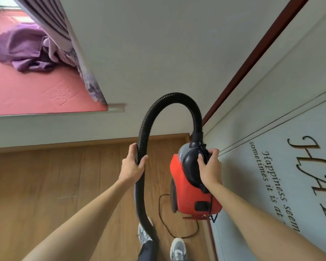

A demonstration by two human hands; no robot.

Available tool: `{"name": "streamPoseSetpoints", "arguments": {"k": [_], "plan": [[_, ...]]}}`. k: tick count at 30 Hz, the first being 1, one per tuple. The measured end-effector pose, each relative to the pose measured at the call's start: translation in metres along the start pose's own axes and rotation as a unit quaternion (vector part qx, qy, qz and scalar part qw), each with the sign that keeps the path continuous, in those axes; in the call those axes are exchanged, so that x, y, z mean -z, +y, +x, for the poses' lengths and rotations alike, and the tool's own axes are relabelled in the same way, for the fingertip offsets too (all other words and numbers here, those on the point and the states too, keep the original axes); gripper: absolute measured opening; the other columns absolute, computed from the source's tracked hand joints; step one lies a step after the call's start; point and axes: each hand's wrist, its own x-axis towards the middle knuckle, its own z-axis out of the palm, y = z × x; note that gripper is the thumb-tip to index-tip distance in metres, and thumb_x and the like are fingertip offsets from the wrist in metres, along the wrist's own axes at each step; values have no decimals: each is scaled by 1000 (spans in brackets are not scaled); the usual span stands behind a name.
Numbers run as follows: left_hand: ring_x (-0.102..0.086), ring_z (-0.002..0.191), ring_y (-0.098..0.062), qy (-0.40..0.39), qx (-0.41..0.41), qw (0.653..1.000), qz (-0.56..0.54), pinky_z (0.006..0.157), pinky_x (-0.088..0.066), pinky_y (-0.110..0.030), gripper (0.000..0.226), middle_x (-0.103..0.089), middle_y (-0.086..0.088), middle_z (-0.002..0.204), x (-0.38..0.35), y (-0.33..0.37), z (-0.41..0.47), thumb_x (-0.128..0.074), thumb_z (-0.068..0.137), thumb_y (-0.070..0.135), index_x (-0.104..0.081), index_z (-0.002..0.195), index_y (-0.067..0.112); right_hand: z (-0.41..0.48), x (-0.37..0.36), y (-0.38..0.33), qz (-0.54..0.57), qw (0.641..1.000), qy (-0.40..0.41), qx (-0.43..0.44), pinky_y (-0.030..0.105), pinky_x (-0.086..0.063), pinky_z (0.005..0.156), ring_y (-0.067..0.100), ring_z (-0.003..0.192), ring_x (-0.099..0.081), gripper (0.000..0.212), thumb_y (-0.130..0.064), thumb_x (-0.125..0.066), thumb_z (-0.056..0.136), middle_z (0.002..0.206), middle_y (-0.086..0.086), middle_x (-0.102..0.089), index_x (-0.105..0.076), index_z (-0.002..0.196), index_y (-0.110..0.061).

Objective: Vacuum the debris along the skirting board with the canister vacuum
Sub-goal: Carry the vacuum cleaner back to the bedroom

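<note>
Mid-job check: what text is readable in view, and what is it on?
"Happiness seem": script decal on the wall, then cut off.
"sometimes it is at": smaller line beside it, same wall, cut off.
"HA": large ornate letters, same wall; the rest unreadable.
canister vacuum: no readable label.

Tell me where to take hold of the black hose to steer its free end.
Probably lower down the hose, nearer its free end by the shoes, coming from its left side with the left hand. It is ribbed and bendy, and the present grip sits mid-length, leaving the end dangling.
</note>
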Motion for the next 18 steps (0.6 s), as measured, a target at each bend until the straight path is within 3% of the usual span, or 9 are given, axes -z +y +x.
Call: {"name": "streamPoseSetpoints", "arguments": {"k": [7, 10, 15, 18], "plan": [[-68, 77, -20, -36, 27, 999, 20, 62, -60, -29, 57, -63, -11, 112, -40, -42, 48, -59, 99, 27, -27, 146, 25, 44, -47, 38, 19, 1000, -7, -23, 16, -40, 56, 15, 76, -59, 20, -22, -54, 100, 88, -3, -60, -39, 111, -16], [-67, 74, -15, -29, 41, 998, 23, 55, -52, -16, 57, -64, -9, 108, -59, -64, 66, -59, 99, 26, -28, 146, 24, 66, -72, 62, 15, 999, -18, -29, 16, -38, 56, 6, 71, -54, 23, -22, -54, 100, 82, -12, -53, -41, 114, -11], [-65, 74, -12, -19, 76, 997, 25, 56, -49, -13, 56, -66, -8, 105, -100, -101, 96, -59, 99, 27, -29, 147, 24, 110, -113, 103, -9, 999, -41, -29, 17, -38, 51, 2, 65, -53, 23, -26, -54, 100, 84, -4, -57, -40, 114, -17], [-61, 69, -9, -8, 98, 995, 28, 52, -45, -10, 56, -64, -5, 97, -128, -118, 115, -58, 99, 27, -29, 147, 23, 136, -134, 125, -14, 998, -57, -32, 18, -39, 50, 10, 65, -56, 26, -27, -53, 100, 82, -3, -57, -41, 119, -14]]}}
